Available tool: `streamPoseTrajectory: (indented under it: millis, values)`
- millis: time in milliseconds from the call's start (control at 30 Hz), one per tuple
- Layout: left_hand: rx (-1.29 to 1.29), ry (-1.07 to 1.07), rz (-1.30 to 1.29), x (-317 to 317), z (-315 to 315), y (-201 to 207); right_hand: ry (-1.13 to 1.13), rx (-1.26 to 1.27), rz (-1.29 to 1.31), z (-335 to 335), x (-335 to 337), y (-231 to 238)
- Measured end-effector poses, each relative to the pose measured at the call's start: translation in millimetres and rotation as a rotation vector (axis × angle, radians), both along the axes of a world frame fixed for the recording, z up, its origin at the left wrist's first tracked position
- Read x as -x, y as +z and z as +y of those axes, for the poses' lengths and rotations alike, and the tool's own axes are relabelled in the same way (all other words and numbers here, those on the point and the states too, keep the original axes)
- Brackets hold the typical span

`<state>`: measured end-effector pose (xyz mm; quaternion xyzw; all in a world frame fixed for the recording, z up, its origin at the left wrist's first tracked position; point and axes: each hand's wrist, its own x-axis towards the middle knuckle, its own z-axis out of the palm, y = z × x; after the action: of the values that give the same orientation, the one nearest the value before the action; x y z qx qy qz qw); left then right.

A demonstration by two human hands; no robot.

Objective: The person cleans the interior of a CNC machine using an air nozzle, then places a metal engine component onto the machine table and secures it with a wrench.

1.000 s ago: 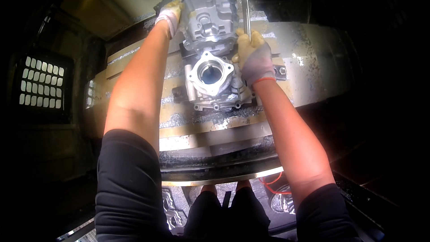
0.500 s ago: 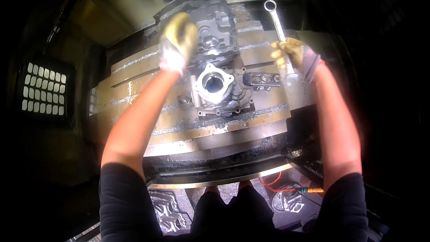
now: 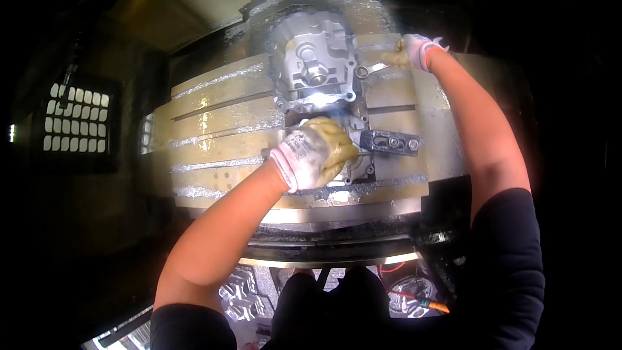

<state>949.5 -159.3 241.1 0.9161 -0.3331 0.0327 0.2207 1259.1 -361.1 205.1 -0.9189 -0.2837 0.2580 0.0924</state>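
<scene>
My left hand (image 3: 317, 152), in a yellow-and-white work glove, rests over the near metal casting (image 3: 356, 167) with its fingers curled round the raised ring-shaped flange. Most of that flange is hidden under the glove. In my right hand (image 3: 414, 52), gloved alike, is a combination wrench (image 3: 376, 68) held by the shank. Its ring end points left, close to the right edge of the far casting (image 3: 311, 58), a larger grey ribbed housing. I cannot tell whether the ring touches it. A dark clamp bar (image 3: 390, 142) with bolts sits at the right of the near casting.
Both castings are on a slotted machine table (image 3: 220, 113) strewn with wet metal chips. A metal ledge (image 3: 337, 264) runs along the front. Below it are more castings (image 3: 243, 295) and an orange-handled tool (image 3: 434, 305) with a red hose. A window grille (image 3: 76, 120) is at left.
My left hand has come from beside the far casting down onto the near one. My right hand has moved farther away, and the wrench has swung from upright to sideways, ring end left.
</scene>
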Motion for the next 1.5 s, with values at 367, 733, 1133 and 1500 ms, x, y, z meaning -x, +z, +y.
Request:
streamPoseTrajectory:
  millis: [367,733,1133,1500]
  values:
    - [-0.058,0.017,0.088,-8.2,-2.3,10.3,0.618,0.162,-0.250,87.5,-24.4,12.3]
    - [0.042,0.027,-0.085,5.8,3.0,0.3,-0.106,0.011,0.122,-9.1,73.9,-39.6]
    - [0.027,0.011,-0.013,-4.5,-3.6,-1.9,-0.136,-0.253,0.286,-60.5,83.5,-155.1]
    - [0.011,0.062,-0.015,2.2,-5.8,3.3,0.033,0.050,-0.199,-42.7,33.3,-11.2]
